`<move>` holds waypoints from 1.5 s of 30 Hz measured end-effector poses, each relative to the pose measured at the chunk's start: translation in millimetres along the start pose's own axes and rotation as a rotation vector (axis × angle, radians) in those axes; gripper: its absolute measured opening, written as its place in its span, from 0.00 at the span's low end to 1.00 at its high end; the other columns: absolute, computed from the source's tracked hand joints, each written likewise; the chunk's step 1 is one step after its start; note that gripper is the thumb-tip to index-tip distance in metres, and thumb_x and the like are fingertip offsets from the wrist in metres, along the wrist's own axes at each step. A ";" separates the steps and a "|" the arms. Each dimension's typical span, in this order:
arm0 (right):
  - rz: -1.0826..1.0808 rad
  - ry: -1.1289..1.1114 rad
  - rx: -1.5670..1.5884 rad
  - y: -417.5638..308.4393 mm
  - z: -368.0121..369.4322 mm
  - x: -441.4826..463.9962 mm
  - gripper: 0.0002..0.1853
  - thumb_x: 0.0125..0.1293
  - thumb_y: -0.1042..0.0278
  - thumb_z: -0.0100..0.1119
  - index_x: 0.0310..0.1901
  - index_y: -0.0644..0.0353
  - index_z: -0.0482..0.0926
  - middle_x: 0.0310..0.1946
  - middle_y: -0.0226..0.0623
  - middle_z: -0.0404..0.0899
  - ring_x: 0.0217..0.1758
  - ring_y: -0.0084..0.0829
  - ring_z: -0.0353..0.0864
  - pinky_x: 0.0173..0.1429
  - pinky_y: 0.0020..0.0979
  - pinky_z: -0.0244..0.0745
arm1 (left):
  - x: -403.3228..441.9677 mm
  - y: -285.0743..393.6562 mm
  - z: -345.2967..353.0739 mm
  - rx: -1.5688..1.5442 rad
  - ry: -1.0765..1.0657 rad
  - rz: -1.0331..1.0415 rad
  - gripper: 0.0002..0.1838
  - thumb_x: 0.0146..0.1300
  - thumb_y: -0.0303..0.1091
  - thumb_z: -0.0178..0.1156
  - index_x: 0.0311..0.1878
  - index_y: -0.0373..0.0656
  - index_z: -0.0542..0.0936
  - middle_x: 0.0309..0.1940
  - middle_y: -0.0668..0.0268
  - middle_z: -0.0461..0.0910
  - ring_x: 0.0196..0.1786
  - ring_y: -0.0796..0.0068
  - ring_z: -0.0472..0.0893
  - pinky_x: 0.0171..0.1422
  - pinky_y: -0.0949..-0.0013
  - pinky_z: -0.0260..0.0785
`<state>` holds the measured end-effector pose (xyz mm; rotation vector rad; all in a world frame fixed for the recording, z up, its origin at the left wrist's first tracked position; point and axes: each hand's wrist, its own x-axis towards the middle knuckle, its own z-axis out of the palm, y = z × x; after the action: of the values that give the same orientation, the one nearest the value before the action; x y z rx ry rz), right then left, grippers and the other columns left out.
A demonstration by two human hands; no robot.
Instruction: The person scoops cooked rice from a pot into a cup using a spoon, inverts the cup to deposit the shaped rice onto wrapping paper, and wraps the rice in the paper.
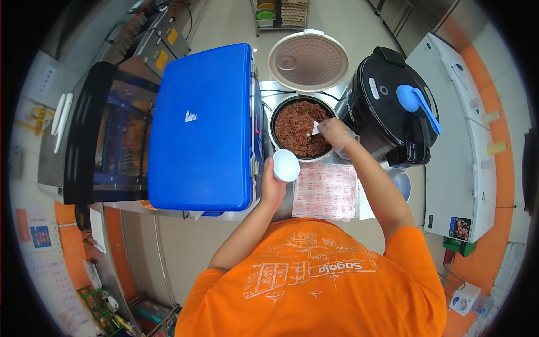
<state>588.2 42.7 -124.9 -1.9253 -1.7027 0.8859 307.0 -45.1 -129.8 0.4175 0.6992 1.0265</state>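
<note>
An open rice cooker (272, 126) holds reddish-brown cooked rice (298, 122). My right hand (337, 133), in a clear plastic glove, is closed around a white rice paddle (315, 128) whose end touches the rice near the pot's right side. In front of the cooker, my left hand (273, 188) grips a small white bowl (286, 165), its opening facing up. No food shows inside the bowl. A sheet of red-printed wrapping paper (324, 192) lies flat on the metal counter, between my forearms.
Left of the cooker stands a big blue cool box (202, 129). The cooker's raised lid (308, 63) is behind the pot. On the right is a black cooker (387, 101) with a blue ladle (418, 106) on top. A pale blue bowl (401, 182) sits beside my right forearm.
</note>
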 end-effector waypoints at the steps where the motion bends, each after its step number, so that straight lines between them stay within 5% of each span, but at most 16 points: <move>1: 0.007 0.028 0.037 3.6 -2.3 -4.4 0.16 0.73 0.61 0.59 0.43 0.67 0.89 0.32 0.53 0.88 0.37 0.43 0.89 0.50 0.40 0.81 | 7.1 1.1 5.0 0.026 0.020 0.027 0.27 0.83 0.57 0.46 0.69 0.46 0.69 0.62 0.60 0.77 0.66 0.63 0.79 0.67 0.50 0.77; 7: 0.111 0.123 0.180 4.9 -24.3 -23.6 0.18 0.72 0.60 0.63 0.44 0.70 0.89 0.28 0.46 0.87 0.32 0.34 0.86 0.45 0.37 0.80 | 55.8 5.7 47.8 0.250 0.272 0.167 0.33 0.79 0.58 0.56 0.70 0.38 0.66 0.61 0.54 0.75 0.63 0.64 0.77 0.66 0.59 0.73; 14: 0.116 0.139 0.302 18.4 -40.8 -35.8 0.18 0.72 0.59 0.63 0.43 0.70 0.89 0.26 0.41 0.87 0.30 0.31 0.83 0.43 0.37 0.79 | 120.1 -17.5 45.7 0.521 0.361 0.302 0.37 0.78 0.62 0.57 0.69 0.35 0.64 0.59 0.52 0.75 0.58 0.62 0.81 0.55 0.58 0.79; 18: 0.027 0.091 0.086 -10.3 -58.1 -40.9 0.18 0.69 0.59 0.60 0.40 0.69 0.89 0.32 0.56 0.88 0.38 0.47 0.91 0.48 0.43 0.82 | 127.6 -24.7 67.8 0.396 0.287 0.173 0.37 0.79 0.63 0.53 0.69 0.37 0.66 0.62 0.53 0.76 0.60 0.61 0.82 0.54 0.53 0.81; 22: -0.015 0.039 -0.461 -51.7 -48.0 -36.5 0.11 0.66 0.66 0.64 0.40 0.65 0.90 0.41 0.55 0.89 0.48 0.47 0.92 0.55 0.43 0.85 | 120.0 -19.5 93.2 0.295 0.084 0.049 0.33 0.81 0.64 0.46 0.71 0.43 0.70 0.68 0.58 0.76 0.65 0.62 0.82 0.58 0.51 0.81; 25: 0.010 0.006 -0.603 -117.4 -54.4 -74.4 0.12 0.63 0.73 0.67 0.48 0.66 0.87 0.50 0.53 0.88 0.54 0.52 0.90 0.54 0.44 0.87 | 103.8 -10.3 113.1 0.230 0.140 0.060 0.32 0.80 0.65 0.47 0.62 0.43 0.72 0.53 0.58 0.82 0.53 0.65 0.86 0.47 0.58 0.83; 27: 0.153 0.098 -0.420 -121.8 -42.5 -75.4 0.09 0.66 0.72 0.65 0.44 0.67 0.86 0.49 0.55 0.88 0.53 0.53 0.90 0.53 0.45 0.87 | 113.0 -14.3 106.1 0.123 0.177 0.048 0.32 0.81 0.65 0.45 0.67 0.44 0.71 0.56 0.58 0.82 0.55 0.63 0.86 0.48 0.56 0.82; 29: 0.062 0.215 -0.484 -120.6 -40.1 -84.2 0.09 0.68 0.71 0.62 0.42 0.67 0.85 0.45 0.56 0.88 0.51 0.52 0.91 0.52 0.46 0.87 | 110.1 -8.5 104.7 0.038 0.167 0.039 0.33 0.81 0.64 0.45 0.70 0.44 0.70 0.58 0.59 0.82 0.56 0.62 0.86 0.49 0.56 0.82; 34: 0.226 0.307 -0.454 -115.8 -61.3 -87.7 0.10 0.67 0.68 0.62 0.41 0.67 0.86 0.39 0.56 0.90 0.49 0.50 0.92 0.50 0.47 0.87 | 110.0 -1.7 85.5 -0.052 0.167 0.115 0.34 0.82 0.62 0.46 0.74 0.42 0.69 0.69 0.59 0.76 0.69 0.61 0.78 0.65 0.51 0.76; 38: 0.351 -0.055 -0.513 -109.1 -63.7 -62.5 0.12 0.62 0.70 0.70 0.46 0.58 0.92 0.48 0.50 0.91 0.53 0.50 0.92 0.52 0.45 0.87 | 103.2 -0.4 62.6 -0.122 0.195 0.230 0.32 0.83 0.60 0.44 0.73 0.44 0.71 0.70 0.59 0.75 0.71 0.60 0.76 0.73 0.50 0.70; 42: 0.410 -0.172 -0.522 -104.4 -35.1 -39.1 0.20 0.56 0.68 0.76 0.52 0.58 0.91 0.53 0.49 0.89 0.57 0.44 0.91 0.57 0.43 0.87 | 49.8 6.7 69.9 -0.174 0.176 0.162 0.33 0.81 0.62 0.46 0.72 0.44 0.72 0.70 0.59 0.75 0.72 0.59 0.75 0.75 0.48 0.68; 45: 0.359 -0.216 -0.435 -83.0 -16.8 -19.0 0.15 0.62 0.71 0.69 0.51 0.60 0.91 0.52 0.53 0.88 0.58 0.49 0.89 0.61 0.43 0.85 | 19.6 4.0 62.8 -0.145 0.184 0.073 0.34 0.80 0.63 0.47 0.72 0.44 0.71 0.70 0.60 0.75 0.73 0.59 0.74 0.75 0.49 0.68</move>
<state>539.7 39.1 -52.9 -2.5670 -1.8179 0.9333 355.1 -25.8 -89.1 0.2256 0.7719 1.1869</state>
